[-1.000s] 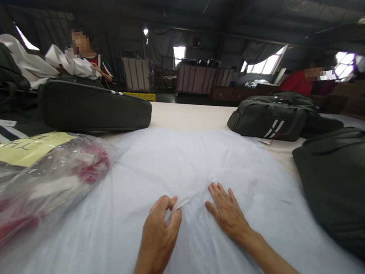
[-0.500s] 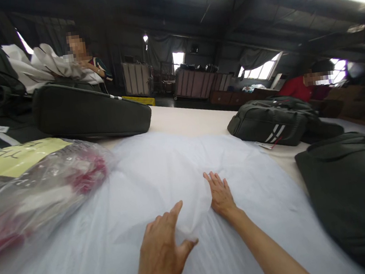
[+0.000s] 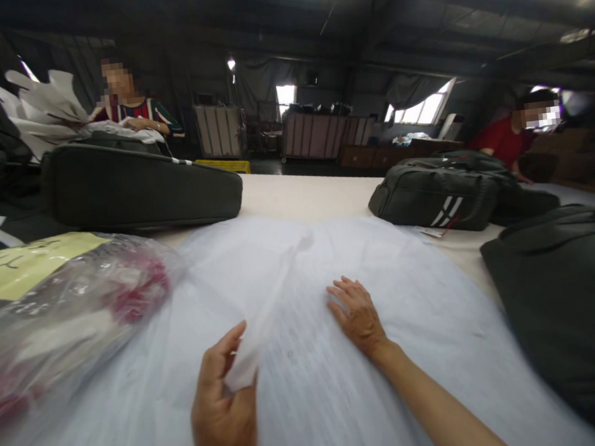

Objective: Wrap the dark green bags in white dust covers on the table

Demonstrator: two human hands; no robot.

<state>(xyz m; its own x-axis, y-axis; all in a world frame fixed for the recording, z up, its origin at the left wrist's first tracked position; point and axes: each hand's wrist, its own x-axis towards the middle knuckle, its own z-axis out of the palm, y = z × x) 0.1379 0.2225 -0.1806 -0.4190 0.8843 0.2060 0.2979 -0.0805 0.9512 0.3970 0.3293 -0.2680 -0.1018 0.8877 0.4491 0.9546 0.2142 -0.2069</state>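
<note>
Plastic sheet [image 3: 400, 276], one, pinched at a fold by left hand [image 3: 222, 410]; right hand [image 3: 359, 314] rests open on it.

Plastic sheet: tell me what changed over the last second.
The left hand pinched the top layer of the plastic sheet and drew it back toward the person, lifting a flap. The right hand stayed flat on it; the black bags did not move.
</note>
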